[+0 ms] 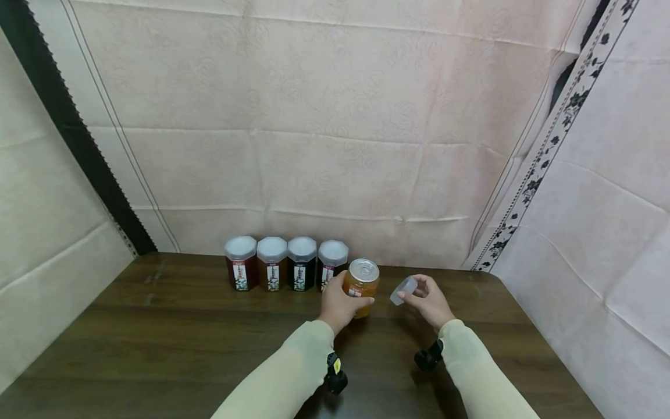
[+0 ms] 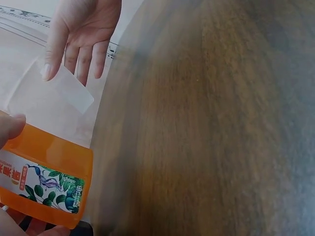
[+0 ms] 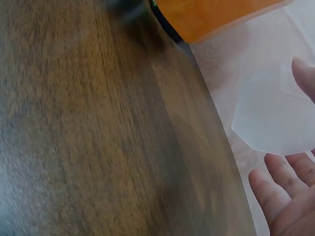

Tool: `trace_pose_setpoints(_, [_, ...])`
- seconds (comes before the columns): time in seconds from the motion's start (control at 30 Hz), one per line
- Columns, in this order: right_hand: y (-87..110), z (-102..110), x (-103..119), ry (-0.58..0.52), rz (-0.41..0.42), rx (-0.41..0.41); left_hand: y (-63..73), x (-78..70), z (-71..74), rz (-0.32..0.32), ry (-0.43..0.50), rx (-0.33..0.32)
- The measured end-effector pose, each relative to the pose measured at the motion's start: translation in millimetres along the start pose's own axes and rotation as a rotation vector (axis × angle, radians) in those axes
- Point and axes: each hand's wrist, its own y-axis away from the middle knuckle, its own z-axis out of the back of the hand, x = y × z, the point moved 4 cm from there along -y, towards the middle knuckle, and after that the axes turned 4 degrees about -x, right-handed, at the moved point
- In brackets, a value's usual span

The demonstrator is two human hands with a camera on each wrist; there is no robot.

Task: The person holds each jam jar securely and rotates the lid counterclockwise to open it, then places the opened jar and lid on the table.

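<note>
In the head view my left hand (image 1: 337, 302) grips an orange jar (image 1: 366, 289) around its side, thumb across the front. The jar's top is a round silver seal, with no plastic cap over it. Its label with green leaves (image 2: 54, 189) shows in the left wrist view. To the right of the jar, my right hand (image 1: 426, 301) pinches a translucent white octagonal cap (image 1: 403, 290) by its edge, tilted and held apart from the jar. In the right wrist view the cap (image 3: 275, 113) lies between thumb and fingers.
A row of several dark jars with white octagonal caps stands left of the orange one: a reddish jar (image 1: 242, 273), a brown jar (image 1: 273, 273), a black jar (image 1: 302, 273) and a purple-labelled jar (image 1: 332, 262). The wooden table (image 1: 173, 331) meets a pale cloth backdrop (image 1: 335, 145) behind.
</note>
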Motion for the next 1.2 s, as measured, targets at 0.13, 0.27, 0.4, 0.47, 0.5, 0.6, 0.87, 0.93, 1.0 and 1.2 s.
trace_pose_setpoints(0.13, [-2.4, 1.2, -1.9, 0.011, -0.004, 0.0, -1.8, 0.8, -3.8, 0.011, 0.002, -0.004])
trace_pose_setpoints(0.27, [-3.8, 2.4, -4.0, 0.011, -0.016, 0.002, -2.7, 1.3, -7.7, 0.039, -0.002, -0.008])
trace_pose_setpoints(0.4, [-4.3, 3.6, -7.6, 0.008, -0.034, -0.003, -3.9, 3.4, -12.8, 0.058, -0.011, -0.016])
trace_pose_setpoints(0.47, [-4.5, 3.5, -9.6, -0.001, -0.044, -0.002, -5.2, 5.0, -15.5, 0.066, -0.019, -0.021])
trace_pose_setpoints(0.5, [-4.7, 3.3, -10.9, -0.003, -0.049, -0.002, -5.9, 6.2, -16.6, 0.07, -0.024, -0.024])
trace_pose_setpoints(0.6, [-5.4, 2.4, -14.1, -0.017, -0.053, 0.006, -8.1, 8.5, -19.2, 0.072, -0.029, -0.029])
trace_pose_setpoints(0.87, [-7.0, -1.1, -17.4, -0.034, -0.046, 0.009, -8.8, 5.9, -23.2, 0.05, -0.018, -0.032])
trace_pose_setpoints(0.93, [-7.4, -1.7, -17.3, -0.033, -0.047, 0.01, -8.8, 5.6, -24.9, 0.052, -0.035, -0.041])
trace_pose_setpoints(1.0, [-7.9, -1.7, -17.2, -0.037, -0.049, 0.008, -9.1, 5.7, -26.9, 0.054, -0.047, -0.049])
trace_pose_setpoints(1.2, [-8.8, -0.9, -18.5, -0.041, -0.056, 0.006, -11.3, 7.2, -31.3, 0.088, -0.047, -0.062])
